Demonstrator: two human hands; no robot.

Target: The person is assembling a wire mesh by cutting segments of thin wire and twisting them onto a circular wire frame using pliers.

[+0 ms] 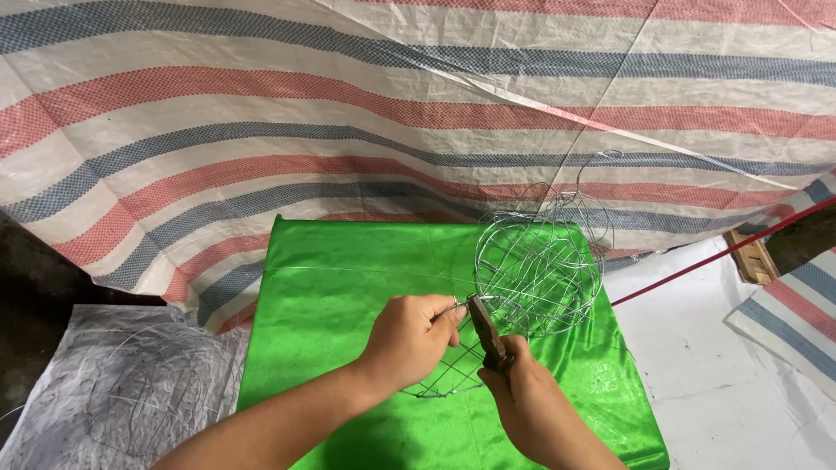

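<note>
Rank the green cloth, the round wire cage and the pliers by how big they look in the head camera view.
1. green cloth, by far the largest.
2. round wire cage.
3. pliers, smallest, partly hidden in the right hand, so their full length is unsure.

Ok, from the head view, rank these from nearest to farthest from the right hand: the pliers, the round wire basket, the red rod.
1. pliers, gripped in the right hand.
2. round wire basket, just above on the green cloth.
3. red rod, off to the right.
</note>
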